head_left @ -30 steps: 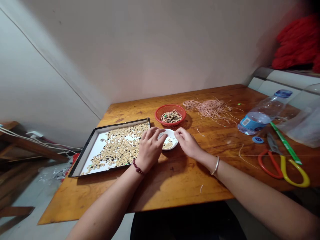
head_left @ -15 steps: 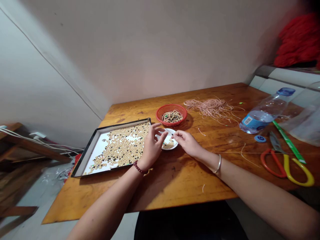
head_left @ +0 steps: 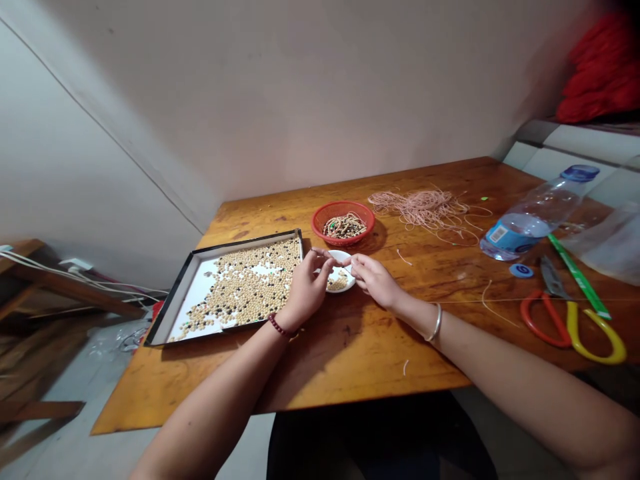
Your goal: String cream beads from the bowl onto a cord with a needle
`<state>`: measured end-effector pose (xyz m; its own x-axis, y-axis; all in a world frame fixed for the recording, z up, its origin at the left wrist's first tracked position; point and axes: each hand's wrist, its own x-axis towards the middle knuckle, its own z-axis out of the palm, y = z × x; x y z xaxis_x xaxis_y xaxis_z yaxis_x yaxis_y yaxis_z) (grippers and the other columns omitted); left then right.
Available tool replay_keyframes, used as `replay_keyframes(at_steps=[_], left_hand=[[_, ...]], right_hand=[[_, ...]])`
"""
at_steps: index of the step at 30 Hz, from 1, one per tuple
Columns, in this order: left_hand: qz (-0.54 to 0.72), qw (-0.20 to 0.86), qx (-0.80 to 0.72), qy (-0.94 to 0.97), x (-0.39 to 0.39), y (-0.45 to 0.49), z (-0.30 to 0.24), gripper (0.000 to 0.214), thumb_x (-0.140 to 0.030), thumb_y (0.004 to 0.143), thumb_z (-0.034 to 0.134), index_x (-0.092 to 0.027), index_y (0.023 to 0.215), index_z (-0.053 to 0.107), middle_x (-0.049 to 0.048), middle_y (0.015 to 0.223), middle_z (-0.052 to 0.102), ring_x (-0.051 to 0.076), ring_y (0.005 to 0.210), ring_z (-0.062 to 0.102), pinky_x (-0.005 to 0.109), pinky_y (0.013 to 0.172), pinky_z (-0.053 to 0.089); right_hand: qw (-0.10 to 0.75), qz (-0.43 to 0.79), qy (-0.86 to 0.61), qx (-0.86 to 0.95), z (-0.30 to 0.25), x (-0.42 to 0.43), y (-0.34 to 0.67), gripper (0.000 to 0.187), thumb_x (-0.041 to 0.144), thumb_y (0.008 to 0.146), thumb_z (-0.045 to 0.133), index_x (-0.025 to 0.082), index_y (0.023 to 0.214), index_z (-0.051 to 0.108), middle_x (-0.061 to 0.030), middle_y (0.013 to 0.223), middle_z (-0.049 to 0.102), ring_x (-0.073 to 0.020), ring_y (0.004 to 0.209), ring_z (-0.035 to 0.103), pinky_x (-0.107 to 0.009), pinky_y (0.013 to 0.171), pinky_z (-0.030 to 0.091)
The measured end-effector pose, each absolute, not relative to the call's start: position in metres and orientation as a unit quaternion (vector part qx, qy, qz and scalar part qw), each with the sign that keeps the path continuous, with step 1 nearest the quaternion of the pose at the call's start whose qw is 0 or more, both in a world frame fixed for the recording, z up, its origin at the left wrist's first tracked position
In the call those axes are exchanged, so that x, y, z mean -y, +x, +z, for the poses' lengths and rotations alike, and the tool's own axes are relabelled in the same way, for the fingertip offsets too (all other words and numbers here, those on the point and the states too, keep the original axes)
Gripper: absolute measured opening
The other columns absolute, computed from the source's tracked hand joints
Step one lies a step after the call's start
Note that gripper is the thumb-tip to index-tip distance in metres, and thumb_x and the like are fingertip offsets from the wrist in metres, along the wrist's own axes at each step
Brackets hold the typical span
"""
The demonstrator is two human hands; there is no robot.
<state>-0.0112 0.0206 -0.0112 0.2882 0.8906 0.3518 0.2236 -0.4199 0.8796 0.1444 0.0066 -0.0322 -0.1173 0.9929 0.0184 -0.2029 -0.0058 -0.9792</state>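
Note:
My left hand and my right hand meet over a small white dish of tan beads on the wooden table. Both hands have their fingers pinched together, fingertips almost touching above the dish. What they pinch is too small to name; it may be a bead and a thin thread. A black-rimmed tray strewn with tan and dark beads lies just left of my left hand. A red mesh basket holding strung beads stands right behind the dish.
A tangle of pink cord lies at the back of the table. A plastic water bottle lies on its side at the right, its blue cap loose. Red-and-yellow scissors and a green stick lie near the right edge.
My left hand has lifted off the dish and curled into a pinch. Both hands have drawn closer together above the dish. The camera has shifted slightly.

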Motion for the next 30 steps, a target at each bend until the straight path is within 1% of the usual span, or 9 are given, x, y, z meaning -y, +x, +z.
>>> replay_keyframes(at_steps=[3,7,11,13,17,20,23,27,30], left_hand=[[0.444,0.378,-0.389,0.713,-0.0207,-0.011,-0.0125,0.016,-0.034,0.093,0.05,-0.018,0.094,0.047,0.0063,0.088,0.067,0.014,0.079,0.063,0.026,0.072,0.05],[0.446,0.379,-0.387,0.713,-0.0214,-0.011,-0.0144,0.015,-0.034,0.094,0.048,-0.019,0.094,0.044,0.0047,0.083,0.067,0.012,0.073,0.062,0.025,0.069,0.049],[0.449,0.374,-0.396,0.708,-0.0209,-0.0108,-0.0153,0.014,-0.034,0.094,0.047,-0.02,0.095,0.043,0.0024,0.079,0.065,0.012,0.068,0.062,0.024,0.063,0.047],[0.444,0.377,-0.399,0.708,-0.0205,-0.0109,-0.0152,0.015,-0.035,0.094,0.047,-0.021,0.095,0.042,0.0013,0.076,0.064,0.012,0.066,0.061,0.022,0.06,0.046],[0.446,0.385,-0.402,0.701,-0.0202,-0.0108,-0.0152,0.015,-0.035,0.094,0.047,-0.021,0.096,0.042,-0.0002,0.072,0.061,0.012,0.066,0.06,0.021,0.055,0.044],[0.459,0.389,-0.395,0.694,-0.0203,-0.0099,-0.0159,0.014,-0.034,0.094,0.045,-0.021,0.096,0.041,0.0,0.074,0.06,0.012,0.067,0.059,0.022,0.059,0.046],[0.467,0.386,-0.39,0.693,-0.0203,-0.0092,-0.017,0.015,-0.034,0.094,0.045,-0.021,0.095,0.041,0.0004,0.077,0.058,0.012,0.07,0.06,0.024,0.065,0.048],[0.477,0.384,-0.395,0.685,-0.0214,-0.0095,-0.0187,0.015,-0.035,0.094,0.047,-0.021,0.096,0.041,0.0029,0.083,0.061,0.013,0.075,0.061,0.025,0.067,0.048],[0.501,0.387,-0.407,0.658,-0.0239,-0.0101,-0.0193,0.017,-0.037,0.092,0.049,-0.021,0.094,0.042,0.0047,0.087,0.063,0.015,0.078,0.062,0.025,0.065,0.049]], right_hand=[[0.512,0.567,-0.42,0.49,-0.0342,-0.0079,0.1448,0.03,0.048,0.082,0.056,0.019,0.084,0.06,0.0063,0.054,0.038,-0.0075,0.044,0.026,-0.021,0.041,0.02],[0.505,0.534,-0.423,0.529,-0.0364,-0.0108,0.1452,0.032,0.047,0.083,0.054,0.017,0.084,0.063,0.0002,0.067,0.055,-0.0101,0.054,0.042,-0.021,0.046,0.03],[0.498,0.486,-0.422,0.581,-0.0373,-0.0132,0.1472,0.036,0.047,0.084,0.053,0.014,0.086,0.065,-0.0064,0.084,0.065,-0.016,0.074,0.055,-0.026,0.066,0.042],[0.485,0.473,-0.429,0.597,-0.0385,-0.0138,0.1482,0.035,0.046,0.083,0.055,0.013,0.088,0.065,-0.0066,0.084,0.066,-0.0167,0.074,0.056,-0.028,0.07,0.043],[0.465,0.431,-0.454,0.626,-0.0417,-0.0139,0.1499,0.036,0.048,0.083,0.055,0.014,0.088,0.066,-0.0021,0.071,0.06,-0.0137,0.061,0.048,-0.025,0.058,0.037],[0.455,0.391,-0.478,0.642,-0.041,-0.0124,0.1512,0.036,0.048,0.085,0.054,0.014,0.084,0.066,0.0023,0.06,0.048,-0.0112,0.055,0.039,-0.024,0.051,0.029],[0.449,0.369,-0.493,0.647,-0.0378,-0.0101,0.152,0.034,0.047,0.085,0.054,0.015,0.08,0.064,0.0041,0.058,0.042,-0.0103,0.053,0.036,-0.024,0.05,0.027],[0.445,0.352,-0.504,0.651,-0.0358,-0.0084,0.1525,0.032,0.045,0.086,0.053,0.016,0.078,0.064,0.0021,0.059,0.051,-0.0116,0.054,0.042,-0.024,0.052,0.03],[0.461,0.32,-0.515,0.648,-0.0372,-0.0097,0.1533,0.028,0.04,0.086,0.053,0.016,0.078,0.065,-0.0034,0.073,0.063,-0.0153,0.065,0.054,-0.026,0.06,0.038]])
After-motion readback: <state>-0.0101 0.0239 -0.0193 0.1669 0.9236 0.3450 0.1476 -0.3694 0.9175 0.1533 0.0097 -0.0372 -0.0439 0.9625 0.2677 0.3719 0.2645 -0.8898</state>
